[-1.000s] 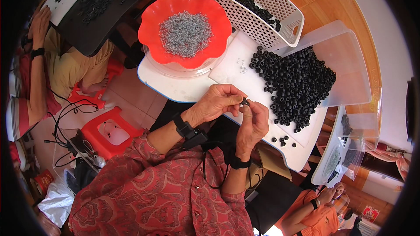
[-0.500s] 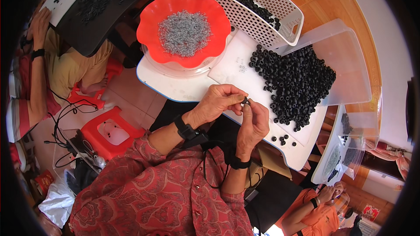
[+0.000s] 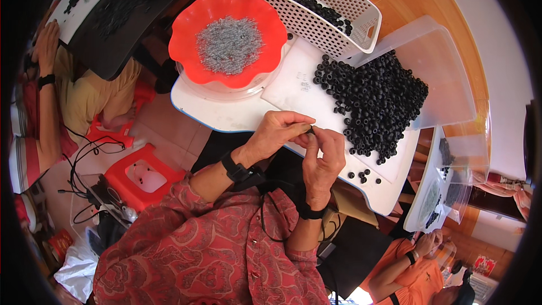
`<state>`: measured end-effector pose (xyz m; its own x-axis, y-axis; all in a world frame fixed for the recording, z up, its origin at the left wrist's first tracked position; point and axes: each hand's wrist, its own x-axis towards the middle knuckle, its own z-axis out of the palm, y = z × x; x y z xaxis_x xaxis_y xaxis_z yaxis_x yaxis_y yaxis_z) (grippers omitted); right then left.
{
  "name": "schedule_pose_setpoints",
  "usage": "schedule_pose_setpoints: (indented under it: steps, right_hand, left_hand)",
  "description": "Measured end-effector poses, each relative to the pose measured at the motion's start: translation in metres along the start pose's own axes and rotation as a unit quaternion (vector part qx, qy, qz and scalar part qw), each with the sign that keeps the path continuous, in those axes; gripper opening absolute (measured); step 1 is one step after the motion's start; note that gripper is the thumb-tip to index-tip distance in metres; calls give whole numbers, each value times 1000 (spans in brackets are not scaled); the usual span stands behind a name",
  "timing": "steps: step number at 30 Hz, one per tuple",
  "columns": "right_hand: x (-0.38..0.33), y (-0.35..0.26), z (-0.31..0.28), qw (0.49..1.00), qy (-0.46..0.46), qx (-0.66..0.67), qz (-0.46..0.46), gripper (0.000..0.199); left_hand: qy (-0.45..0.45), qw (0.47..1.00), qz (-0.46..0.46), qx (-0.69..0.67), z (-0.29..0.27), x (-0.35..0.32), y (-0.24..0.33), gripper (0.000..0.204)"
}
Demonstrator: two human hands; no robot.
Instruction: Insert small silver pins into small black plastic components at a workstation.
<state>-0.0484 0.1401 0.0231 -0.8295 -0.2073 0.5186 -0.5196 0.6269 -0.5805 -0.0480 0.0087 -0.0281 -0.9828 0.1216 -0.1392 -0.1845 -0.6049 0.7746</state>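
Note:
My left hand [image 3: 276, 135] and my right hand [image 3: 325, 157] meet over the near edge of the white table [image 3: 212, 114]. Thumbs and fingertips of both pinch one small black part [image 3: 310, 130], mostly covered by the fingers. To the right of my hands lies a heap of small black ring-shaped parts [image 3: 375, 101]. Several loose black rings [image 3: 362, 177] sit close to the table's front edge. A red wavy-rimmed bowl [image 3: 183, 34] at the left holds many small silvery pieces [image 3: 230, 45]. A few similar tiny clear pieces [image 3: 304, 83] lie on the white board [image 3: 282, 91].
A white perforated basket [image 3: 302, 21] with black parts stands at the back. A clear plastic bin [image 3: 449, 87] lies behind the heap. A red stool [image 3: 127, 178] stands at lower left. Other people sit at the left and lower right, the latter in an orange shirt [image 3: 415, 282].
My right fingers have closed further over the small black part, hiding more of it. The whole view has shifted slightly, so the table things appear a little further left.

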Motion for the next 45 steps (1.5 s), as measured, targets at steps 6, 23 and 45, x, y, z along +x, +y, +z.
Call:
schedule_pose_setpoints:
  steps: [6,23,45]
  right_hand:
    - [-3,4,2,1000,-19,-20,-12,21]
    - [-10,1,-3,991,-47,60,107,16]
    - [-13,-23,31,922,-25,257,288,57]
  left_hand:
    - [2,1000,-9,28,2,-2,4,27]
    - [-29,996,-11,88,0,0,2,24]
    - [-57,987,34,-144,8,-13,0,29]
